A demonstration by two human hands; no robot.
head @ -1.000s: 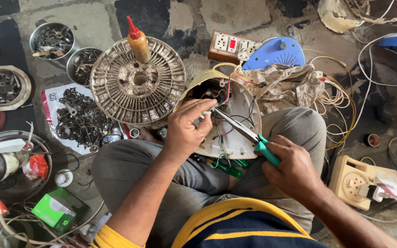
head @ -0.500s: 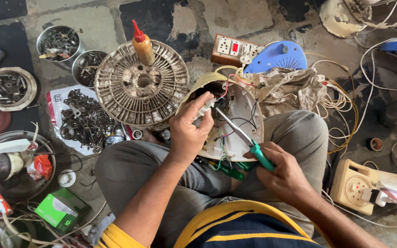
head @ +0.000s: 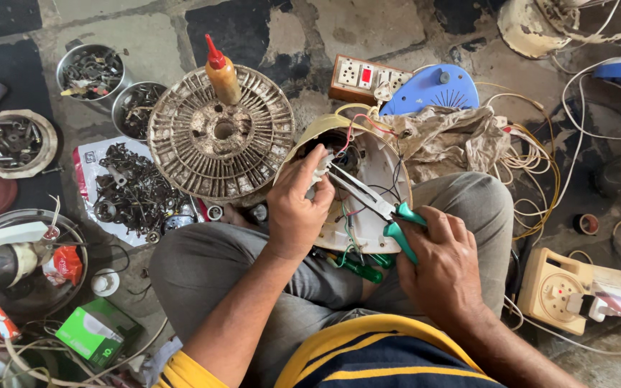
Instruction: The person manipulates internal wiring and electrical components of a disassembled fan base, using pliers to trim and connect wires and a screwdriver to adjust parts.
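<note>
Both arms come up from the bottom of the frame and meet near the middle. The left hand [head: 297, 208] sits just left of centre, forearm bare and angled up from the lower left, wrist a bit bent, fingers curled in with the fingertips [head: 319, 164] pinched together at the top. The right hand [head: 441, 259] is lower and right of centre, knuckles up, fingers wrapped shut in a grip, thumb pointing toward the left hand. Legs are folded under both.
</note>
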